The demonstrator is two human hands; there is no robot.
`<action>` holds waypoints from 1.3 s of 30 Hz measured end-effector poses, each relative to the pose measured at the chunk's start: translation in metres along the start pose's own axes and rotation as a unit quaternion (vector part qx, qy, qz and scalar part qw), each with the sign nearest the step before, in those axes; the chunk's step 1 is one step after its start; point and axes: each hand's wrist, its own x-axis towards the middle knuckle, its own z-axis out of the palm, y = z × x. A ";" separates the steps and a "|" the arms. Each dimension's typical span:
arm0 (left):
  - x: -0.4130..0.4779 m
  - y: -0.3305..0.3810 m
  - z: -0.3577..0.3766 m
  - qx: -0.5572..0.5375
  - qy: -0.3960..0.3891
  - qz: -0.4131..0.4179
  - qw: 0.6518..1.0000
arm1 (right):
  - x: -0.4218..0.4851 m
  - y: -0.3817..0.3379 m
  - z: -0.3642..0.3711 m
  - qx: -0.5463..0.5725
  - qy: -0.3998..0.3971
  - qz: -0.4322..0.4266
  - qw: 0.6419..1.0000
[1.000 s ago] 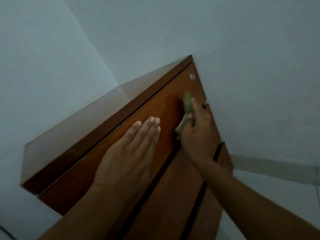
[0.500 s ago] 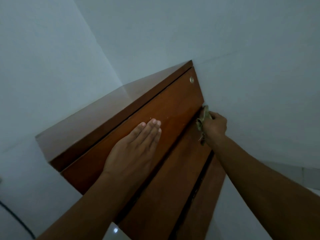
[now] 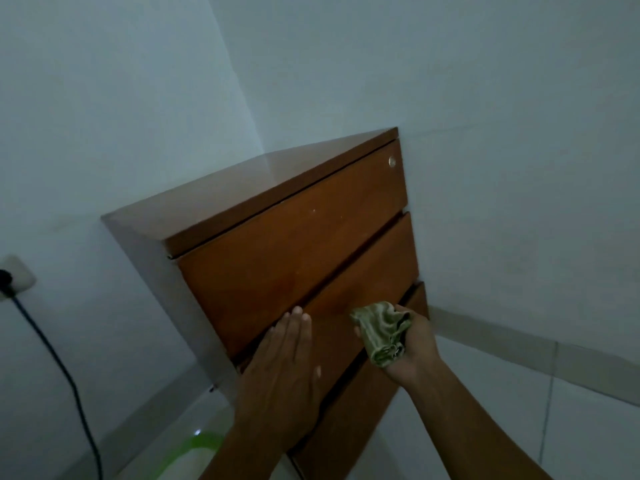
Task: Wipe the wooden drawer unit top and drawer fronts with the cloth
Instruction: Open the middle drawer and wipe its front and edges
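Observation:
A reddish-brown wooden drawer unit [image 3: 277,247] stands in a corner between two pale walls, with three drawer fronts and a small round lock [image 3: 392,162] on the top one. My left hand [image 3: 280,372] lies flat, fingers together, on the left part of the middle drawer front. My right hand [image 3: 412,344] is palm up at the right edge of the lower drawers, holding a crumpled green cloth [image 3: 381,329]. The cloth sits in front of the middle drawer's right end; I cannot tell whether it touches the wood.
A wall socket [image 3: 15,275] with a black cable [image 3: 59,368] hangs on the left wall. Something bright green [image 3: 202,441] lies on the pale floor left of the unit. A skirting strip [image 3: 519,351] runs along the right wall.
The view has pulled back and dropped. My left hand slid from the top drawer front down to the middle one. My right hand moved down the right edge and turned palm up with the cloth.

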 end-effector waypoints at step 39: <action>0.039 0.047 -0.019 0.094 -0.053 -0.216 0.971 | -0.009 -0.009 -0.009 -0.060 -0.006 0.009 0.998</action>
